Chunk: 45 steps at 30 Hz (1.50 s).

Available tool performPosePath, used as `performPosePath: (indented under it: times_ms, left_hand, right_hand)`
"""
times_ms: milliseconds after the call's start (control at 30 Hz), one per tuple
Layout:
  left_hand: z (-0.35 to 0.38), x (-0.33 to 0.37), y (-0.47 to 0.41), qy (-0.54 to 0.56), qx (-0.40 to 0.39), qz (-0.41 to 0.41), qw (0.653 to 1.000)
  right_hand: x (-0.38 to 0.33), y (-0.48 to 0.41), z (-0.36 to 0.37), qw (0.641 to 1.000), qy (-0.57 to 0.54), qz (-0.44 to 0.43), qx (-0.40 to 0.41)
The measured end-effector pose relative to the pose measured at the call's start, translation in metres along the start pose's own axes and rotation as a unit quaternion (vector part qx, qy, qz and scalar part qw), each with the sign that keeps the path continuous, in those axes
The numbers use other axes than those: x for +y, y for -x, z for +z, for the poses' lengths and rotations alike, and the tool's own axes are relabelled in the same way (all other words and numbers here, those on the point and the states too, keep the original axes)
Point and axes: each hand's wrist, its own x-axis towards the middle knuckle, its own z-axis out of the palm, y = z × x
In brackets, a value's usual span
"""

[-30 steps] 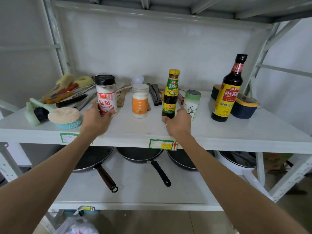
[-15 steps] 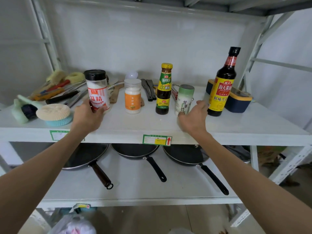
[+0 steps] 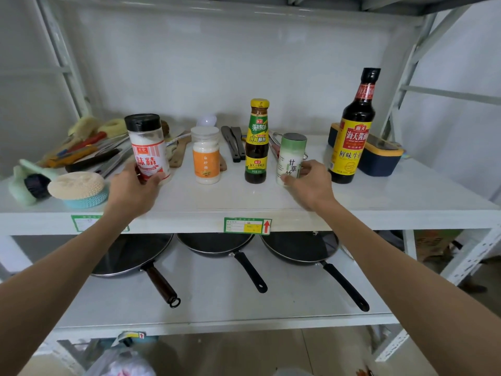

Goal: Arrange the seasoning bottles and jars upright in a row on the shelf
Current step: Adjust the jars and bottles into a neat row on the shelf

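Shelf [image 3: 379, 196] of white metal, seen from your head camera, with five seasoning containers standing upright in a rough row along it. Your left hand [image 3: 132, 189] is wrapped around the lower part of the MSG shaker [image 3: 148, 147] — black cap, red-and-white label — at the left end of the row; whether its base touches the shelf cannot be told. Your right hand [image 3: 311, 185] is closed on the base of the green-capped shaker [image 3: 291, 157], thumb in front, fingers behind. Between your hands stand the orange-labelled jar [image 3: 206, 156] and the oyster sauce bottle [image 3: 257, 142] with its yellow cap, both untouched. The soy sauce bottle [image 3: 355, 131] stands just right of your right hand, apart from it, at the row's right end; behind it sits a dark blue box with a yellow rim [image 3: 379, 158]. At the shelf's left lie a round scrubber [image 3: 77, 187], a green brush [image 3: 27, 183] and a heap of utensils [image 3: 86, 150]. On the lower shelf — three frying pans [image 3: 217, 244], handles pointing toward you.
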Motion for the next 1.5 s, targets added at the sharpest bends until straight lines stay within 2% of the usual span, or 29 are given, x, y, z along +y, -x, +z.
performPosePath:
  times_ms: [500, 1167, 1333, 1500]
  left_hand:
    - [-0.001, -0.001, -0.001, -0.002, 0.003, -0.004, 1.000]
    - [-0.005, 0.003, 0.003, 0.009, -0.002, -0.007, 1.000]
    - [-0.006, 0.006, 0.008, 0.003, -0.012, -0.005, 1.000]
    - [-0.010, 0.025, 0.017, 0.023, -0.009, -0.042, 0.999]
  right_hand:
    - [0.006, -0.003, -0.004, 0.999, -0.028, 0.005, 0.038]
    - [0.016, -0.009, -0.006, 0.999, 0.011, -0.018, 0.026]
    - [0.023, -0.003, -0.021, 0.999, 0.052, 0.008, 0.014]
    - [0.042, -0.004, -0.055, 0.996, 0.059, 0.037, 0.055]
